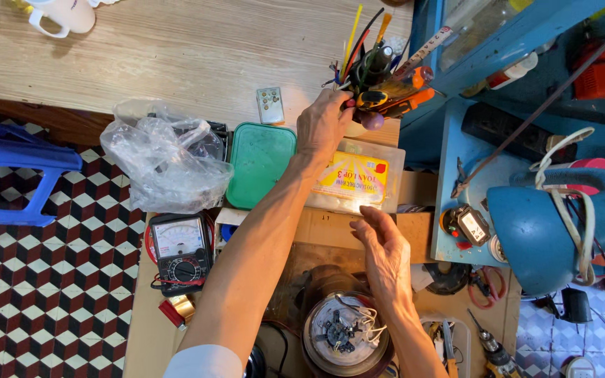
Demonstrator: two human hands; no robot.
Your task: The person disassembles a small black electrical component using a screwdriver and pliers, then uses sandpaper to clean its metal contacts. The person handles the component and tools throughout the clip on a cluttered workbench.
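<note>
My left hand [323, 124] reaches far forward and closes around the base of a bundle of tools [379, 77]: orange-handled screwdrivers, pens and coloured cable ties standing up together. My right hand [385, 246] hovers with fingers loosely apart just below a clear plastic box with a yellow label [358, 178], holding nothing. Below my right hand sits a round motor assembly with white wires [344, 329] on the brown bench.
An analog multimeter [180, 252], a green-lidded box [260, 164] and a crumpled plastic bag [166, 157] lie to the left. A small grey remote [270, 105] and a white mug [64, 14] are on the wooden table. A blue lamp [547, 231] and a drill [491, 346] are on the right.
</note>
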